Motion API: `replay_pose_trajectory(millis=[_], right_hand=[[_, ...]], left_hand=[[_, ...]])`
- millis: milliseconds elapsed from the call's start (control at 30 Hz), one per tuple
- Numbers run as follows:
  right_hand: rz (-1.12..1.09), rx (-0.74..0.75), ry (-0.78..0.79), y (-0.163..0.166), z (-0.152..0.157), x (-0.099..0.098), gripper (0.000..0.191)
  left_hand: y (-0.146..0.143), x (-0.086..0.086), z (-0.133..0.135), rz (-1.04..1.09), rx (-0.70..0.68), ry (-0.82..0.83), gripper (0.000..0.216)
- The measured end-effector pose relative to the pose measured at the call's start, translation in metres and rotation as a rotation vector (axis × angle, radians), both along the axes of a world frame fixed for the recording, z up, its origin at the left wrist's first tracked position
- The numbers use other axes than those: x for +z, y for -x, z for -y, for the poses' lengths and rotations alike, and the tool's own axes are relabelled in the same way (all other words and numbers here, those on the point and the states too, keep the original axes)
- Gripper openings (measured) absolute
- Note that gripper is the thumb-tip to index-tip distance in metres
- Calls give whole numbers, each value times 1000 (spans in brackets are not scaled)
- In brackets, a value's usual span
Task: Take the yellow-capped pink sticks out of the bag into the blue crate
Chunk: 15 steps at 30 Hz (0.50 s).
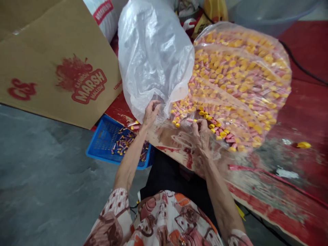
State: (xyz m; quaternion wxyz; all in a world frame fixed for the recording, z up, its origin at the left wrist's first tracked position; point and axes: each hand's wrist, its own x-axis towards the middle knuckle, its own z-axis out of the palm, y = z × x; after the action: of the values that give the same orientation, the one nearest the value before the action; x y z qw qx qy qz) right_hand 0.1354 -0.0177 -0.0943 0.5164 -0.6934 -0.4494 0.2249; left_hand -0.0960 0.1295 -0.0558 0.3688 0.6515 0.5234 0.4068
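My right hand [201, 134] pinches a small pink tube with a yellow cap [191, 120] between thumb and fingertips. It is at the lower edge of a large clear plastic bag [271, 68], which is full of the same pink, yellow-capped tubes. Several tubes [176, 119] have spilled out by the bag's left side. At the mouth of a big whitish translucent bag [153, 51] is my left hand [151, 114], its fingers bent with a gap between thumb and forefinger. No object shows in it. What lies inside the whitish bag is not visible.
On the left stands a cardboard box [51, 58] with red marshmallow print. Below the bench edge is a blue plastic basket [96, 150] holding small tubes. The worn red bench [294, 164] carries a pink strip [256, 169] and a yellow cap [304, 145]. A black cable [299, 65] runs behind.
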Motion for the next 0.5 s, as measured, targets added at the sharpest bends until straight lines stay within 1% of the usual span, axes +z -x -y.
replay_pose_trajectory(millis=[67,133,167,200,233,267,333,367,433,500], right_hand=[[-290,65,-63,17,0,8,44],[-564,147,-68,35,1,14,56],[-667,187,-52,41,2,15,60],[-725,225,-29,45,5,15,63],[-725,255,-4,45,8,14,63],[-665,270,14,41,12,13,61],[-414,234,13,26,22,11,51],[-265,178,-9,15,26,11,45],[-18,18,-75,-5,27,9,36],[139,-92,-109,-20,19,6,32]], left_hand=[[0,8,26,117,-127,72,24],[-6,12,50,178,-249,156,35],[-10,14,60,177,-294,173,37],[-15,14,67,154,-324,171,37],[-19,13,73,109,-344,147,35],[-24,11,76,38,-359,103,32],[-33,4,80,-171,-403,-19,23],[-37,0,81,-299,-433,-77,18],[-45,-6,83,-557,-507,-147,13],[-49,-8,87,-758,-585,-164,15]])
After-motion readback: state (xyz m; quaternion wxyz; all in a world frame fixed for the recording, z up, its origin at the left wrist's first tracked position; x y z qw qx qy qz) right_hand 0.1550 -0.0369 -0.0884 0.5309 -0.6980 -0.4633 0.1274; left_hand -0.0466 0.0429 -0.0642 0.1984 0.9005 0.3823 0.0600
